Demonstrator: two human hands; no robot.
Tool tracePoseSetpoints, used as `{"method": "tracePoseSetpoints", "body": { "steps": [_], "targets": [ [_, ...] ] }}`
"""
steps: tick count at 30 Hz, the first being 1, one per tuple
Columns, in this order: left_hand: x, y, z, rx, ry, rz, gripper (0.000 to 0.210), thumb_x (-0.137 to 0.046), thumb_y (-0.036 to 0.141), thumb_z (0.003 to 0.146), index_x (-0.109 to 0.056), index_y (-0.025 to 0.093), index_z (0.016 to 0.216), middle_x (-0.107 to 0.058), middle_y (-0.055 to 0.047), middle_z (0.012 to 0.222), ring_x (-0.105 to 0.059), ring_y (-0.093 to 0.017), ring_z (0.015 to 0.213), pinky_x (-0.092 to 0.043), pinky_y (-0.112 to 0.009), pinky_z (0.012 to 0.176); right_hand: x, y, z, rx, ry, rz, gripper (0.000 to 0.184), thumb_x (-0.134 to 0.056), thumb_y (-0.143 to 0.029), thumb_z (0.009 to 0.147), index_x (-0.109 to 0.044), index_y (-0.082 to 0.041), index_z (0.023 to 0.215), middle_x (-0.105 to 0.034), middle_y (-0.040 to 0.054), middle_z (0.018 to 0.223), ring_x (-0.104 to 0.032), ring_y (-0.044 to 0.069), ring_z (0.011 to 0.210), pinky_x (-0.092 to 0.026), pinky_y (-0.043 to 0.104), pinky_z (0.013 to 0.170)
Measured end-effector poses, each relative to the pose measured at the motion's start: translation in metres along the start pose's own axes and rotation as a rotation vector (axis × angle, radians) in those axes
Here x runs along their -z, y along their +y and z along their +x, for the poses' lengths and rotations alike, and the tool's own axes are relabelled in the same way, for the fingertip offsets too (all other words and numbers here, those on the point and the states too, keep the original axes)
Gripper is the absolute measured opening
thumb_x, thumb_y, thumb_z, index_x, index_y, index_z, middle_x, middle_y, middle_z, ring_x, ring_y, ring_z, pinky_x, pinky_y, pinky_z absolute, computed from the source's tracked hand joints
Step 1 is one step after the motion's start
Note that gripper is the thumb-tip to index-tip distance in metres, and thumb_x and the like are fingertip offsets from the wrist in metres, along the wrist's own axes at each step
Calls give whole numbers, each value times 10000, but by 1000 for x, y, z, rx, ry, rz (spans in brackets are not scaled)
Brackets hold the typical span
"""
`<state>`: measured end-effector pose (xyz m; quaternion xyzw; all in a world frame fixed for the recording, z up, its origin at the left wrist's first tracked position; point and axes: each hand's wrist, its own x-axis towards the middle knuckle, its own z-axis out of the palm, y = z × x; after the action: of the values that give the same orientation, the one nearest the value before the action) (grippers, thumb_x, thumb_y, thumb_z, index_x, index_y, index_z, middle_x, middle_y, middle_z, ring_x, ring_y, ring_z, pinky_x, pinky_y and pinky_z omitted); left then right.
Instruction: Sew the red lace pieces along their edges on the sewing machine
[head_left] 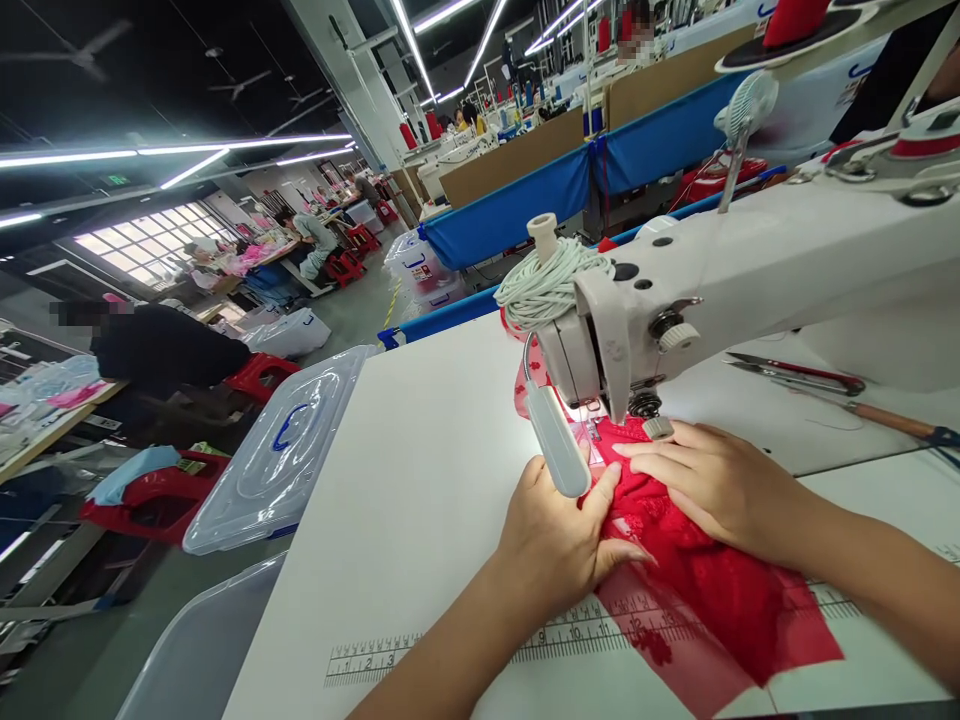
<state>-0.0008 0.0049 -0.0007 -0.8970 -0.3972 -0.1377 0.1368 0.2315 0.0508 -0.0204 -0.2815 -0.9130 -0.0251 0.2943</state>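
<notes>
Red lace and sheer mesh fabric (712, 590) lies bunched on the table, its upper part running beneath the needle area of a white sewing machine (795, 250). My left hand (551, 530) rests against the fabric's left edge, thumb and index finger spread apart; a small grey lamp (559, 440) hides some of its fingers. On the fabric's right side lies my right hand (720, 485), fingers stretched out flat near the presser foot (592, 428); its thumb is hidden. A printed ruler (574, 635) crosses the table under the fabric.
Tweezers or snips (799, 372) and a wooden-handled tool (892, 420) lie right, beneath the machine arm. Pale cord (551, 280) is coiled on the machine head. A lidded clear bin (285, 450) stands beside the table's left edge. Other people sit at tables beyond.
</notes>
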Motion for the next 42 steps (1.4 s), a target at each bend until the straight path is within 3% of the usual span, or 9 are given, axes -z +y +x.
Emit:
{"method": "tracePoseSetpoints", "body": {
  "steps": [7,11,15,18,21,25,28,33,42],
  "targets": [
    [-2,-6,1,9,-16,15,717,-212,646,1023,-633,161,1342,-716,-151,1019,-623,-289,953,-486,-419,845,-8,4,0,-31,-14,21,367,-364,-30,890,-679,-185,995,-751,74,1072,-581,221,830,-520,355,722],
    [-5,-11,4,5,41,-12,753,-153,645,1022,-668,156,1272,-698,-165,1132,-617,-294,982,-482,-471,906,-14,7,-1,-46,-40,39,394,-337,-39,912,-686,-177,1033,-739,98,1096,-571,224,826,-505,358,689],
    [-6,-15,7,-102,80,-54,762,-196,654,1020,-657,88,1240,-664,-203,1168,-607,-314,1082,-473,-506,979,-10,7,0,-28,-43,53,451,-329,-31,903,-670,-177,1160,-719,105,1176,-603,229,927,-523,374,765],
    [-4,-14,7,-168,-8,-99,644,-254,578,1051,-663,91,1153,-670,-140,981,-646,-239,886,-547,-374,771,-4,6,0,77,-7,48,433,-354,-25,908,-670,-189,1154,-718,83,1211,-606,211,933,-513,375,807],
    [-1,-10,6,-108,-38,-102,521,-277,477,1072,-666,131,1057,-637,-78,835,-613,-191,706,-509,-307,595,-1,7,-1,199,33,63,338,-386,-67,967,-674,-178,1105,-754,49,1121,-618,197,968,-480,377,882],
    [2,-5,5,-32,-67,-102,619,-202,531,1065,-642,101,1137,-652,-104,829,-634,-222,720,-516,-312,533,-2,8,-4,201,30,80,300,-394,-102,1003,-663,-168,1120,-766,33,1042,-642,182,964,-462,362,873],
    [3,-2,5,-38,-51,-104,749,-126,592,1047,-603,52,1252,-689,-159,948,-671,-237,799,-575,-332,602,-2,7,-4,188,25,81,309,-401,-70,980,-667,-181,1094,-769,33,1003,-649,182,946,-462,350,834],
    [3,2,3,-66,13,-72,798,-143,616,1033,-657,36,1223,-673,-235,1230,-669,-308,1072,-607,-384,762,1,4,-3,144,49,67,345,-408,-3,907,-673,-191,1023,-763,26,920,-662,178,900,-454,344,829],
    [-2,6,1,-63,94,2,847,-141,666,1003,-703,67,1211,-698,-220,1204,-666,-327,1061,-588,-425,790,-1,5,-4,101,73,28,396,-439,31,811,-703,-215,976,-764,29,895,-675,162,866,-446,348,803]
  ]
}}
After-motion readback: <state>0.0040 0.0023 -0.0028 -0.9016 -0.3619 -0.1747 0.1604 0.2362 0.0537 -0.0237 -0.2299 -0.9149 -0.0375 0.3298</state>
